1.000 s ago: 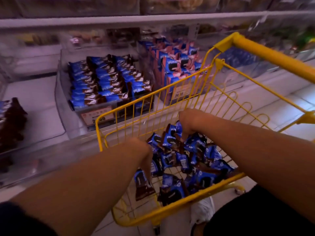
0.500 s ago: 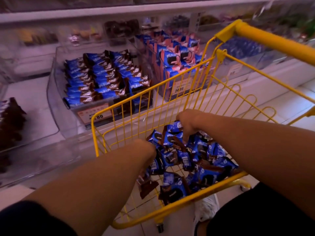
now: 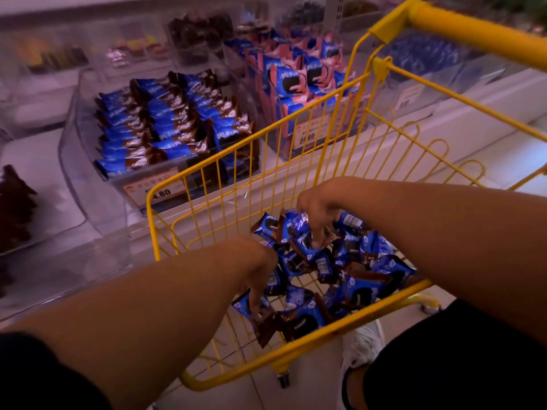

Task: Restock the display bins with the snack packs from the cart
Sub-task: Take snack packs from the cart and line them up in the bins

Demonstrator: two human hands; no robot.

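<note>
cart [image 3: 207,199]: yellow wire; packs [image 3: 349,270] heaped at its near edge
left hand [image 3: 262,270]: fingers pinch a pack
right hand [image 3: 318,211]: fingers pinch packs
bin [image 3: 88,184]: tag "24.80"

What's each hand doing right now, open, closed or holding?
Left hand: fingers curled down onto a blue snack pack in the yellow cart, gripping it.
Right hand: fingers pinching blue snack packs on top of the pile.

Beyond the hands, a pale shelf [image 3: 340,179] carries clear display bins [image 3: 88,184] side by side. One holds neat rows of blue snack packs [image 3: 165,128]; the next holds upright pink-and-blue packs [image 3: 296,84]. The yellow wire cart [image 3: 296,347] stands on the tiled floor [image 3: 310,392], with loose packs [image 3: 355,279] piled in it under the hands.
</note>
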